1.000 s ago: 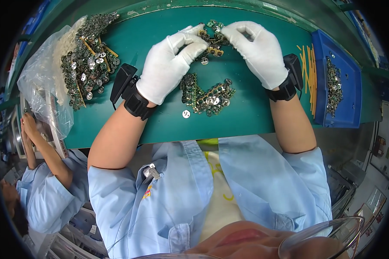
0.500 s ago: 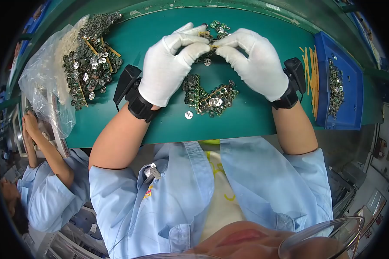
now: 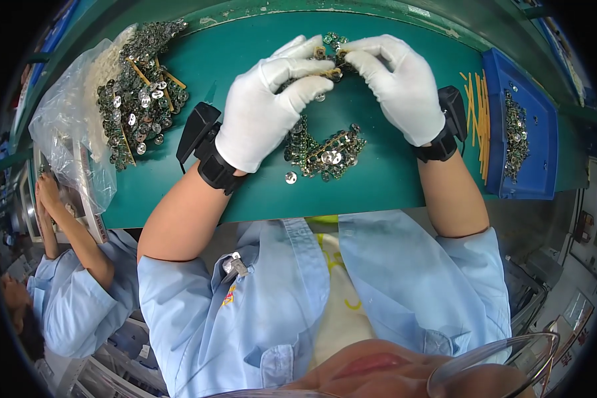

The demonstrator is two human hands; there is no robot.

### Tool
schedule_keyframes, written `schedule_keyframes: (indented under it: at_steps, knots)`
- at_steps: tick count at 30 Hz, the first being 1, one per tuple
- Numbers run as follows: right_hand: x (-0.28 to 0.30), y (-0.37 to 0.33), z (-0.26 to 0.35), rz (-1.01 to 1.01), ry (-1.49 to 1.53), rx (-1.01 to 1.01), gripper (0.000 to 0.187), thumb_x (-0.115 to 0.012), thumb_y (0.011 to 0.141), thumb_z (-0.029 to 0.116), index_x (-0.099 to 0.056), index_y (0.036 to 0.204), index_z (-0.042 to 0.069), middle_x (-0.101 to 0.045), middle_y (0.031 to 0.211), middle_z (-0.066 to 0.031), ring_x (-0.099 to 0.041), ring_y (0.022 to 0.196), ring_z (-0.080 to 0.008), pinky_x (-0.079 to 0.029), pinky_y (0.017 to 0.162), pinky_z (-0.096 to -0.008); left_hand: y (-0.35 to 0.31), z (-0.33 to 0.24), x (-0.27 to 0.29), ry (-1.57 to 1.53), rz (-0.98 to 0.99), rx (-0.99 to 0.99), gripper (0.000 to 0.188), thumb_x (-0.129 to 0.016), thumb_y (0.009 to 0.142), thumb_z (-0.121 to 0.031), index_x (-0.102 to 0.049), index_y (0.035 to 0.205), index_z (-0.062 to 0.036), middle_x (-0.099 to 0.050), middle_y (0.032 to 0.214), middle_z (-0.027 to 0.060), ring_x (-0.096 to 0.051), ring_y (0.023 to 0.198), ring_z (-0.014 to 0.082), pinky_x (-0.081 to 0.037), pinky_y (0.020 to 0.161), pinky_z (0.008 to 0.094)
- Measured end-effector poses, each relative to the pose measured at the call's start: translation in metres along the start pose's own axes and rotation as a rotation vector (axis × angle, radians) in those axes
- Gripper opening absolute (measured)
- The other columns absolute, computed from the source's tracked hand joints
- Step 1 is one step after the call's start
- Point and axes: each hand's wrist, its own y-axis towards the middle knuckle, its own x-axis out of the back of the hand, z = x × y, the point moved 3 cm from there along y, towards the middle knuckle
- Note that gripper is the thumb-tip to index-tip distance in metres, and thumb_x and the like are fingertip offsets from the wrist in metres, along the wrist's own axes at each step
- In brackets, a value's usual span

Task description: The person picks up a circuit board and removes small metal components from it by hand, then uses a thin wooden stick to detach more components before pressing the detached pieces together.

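Observation:
In white gloves, both my hands are raised over the green work surface (image 3: 391,182). My left hand (image 3: 262,109) is closed around a strip of small metal parts with a tan edge (image 3: 335,73), mostly hidden by the fingers. Thumb and fingertips of my right hand (image 3: 404,89) pinch at the strip's right end, on a tiny dark part there. A cluster of small green and silver parts (image 3: 333,40) lies just beyond the fingers. Nearer me sits a pile of strips bearing round silver discs (image 3: 335,152), with one loose disc (image 3: 291,178) beside it.
At the left, a large heap of disc strips (image 3: 139,106) lies beside a clear plastic bag (image 3: 66,126). Thin tan sticks (image 3: 481,126) lie at the right, next to a blue tray (image 3: 540,156) with small metal parts. A co-worker (image 3: 79,298) sits at far left.
My right hand has moved slightly up and right, opening a small gap from the left fingers. My left hand has tilted, showing more of the tan-edged strip.

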Motion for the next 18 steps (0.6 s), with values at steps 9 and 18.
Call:
schedule_keyframes:
  at_steps: [9, 18]
  knots:
    - [-0.003, 0.001, -0.011, -0.015, -0.055, 0.029, 0.012, -0.058, 0.083, 0.008, -0.062, 0.09, 0.0, -0.062, 0.083, -0.0058, -0.057, 0.075, -0.0121, -0.044, 0.069, -0.0243, -0.005, -0.042, -0.022, 0.252, 0.305, -0.192, 0.018, -0.068, 0.072, -0.013, -0.069, 0.09, -0.0105, -0.057, 0.115, 0.0185, -0.049, 0.115, 0.0342, -0.041, 0.093, 0.0376]
    - [-0.006, -0.002, -0.004, -0.012, -0.131, 0.139, 0.011, -0.056, 0.083, 0.006, -0.063, 0.089, -0.001, -0.063, 0.081, -0.0071, -0.057, 0.074, -0.0125, -0.045, 0.068, -0.0238, -0.007, -0.014, -0.017, 0.155, 0.032, -0.145, 0.019, -0.071, 0.068, -0.014, -0.069, 0.087, -0.0097, -0.056, 0.113, 0.0177, -0.052, 0.108, 0.0327, -0.042, 0.09, 0.0345]
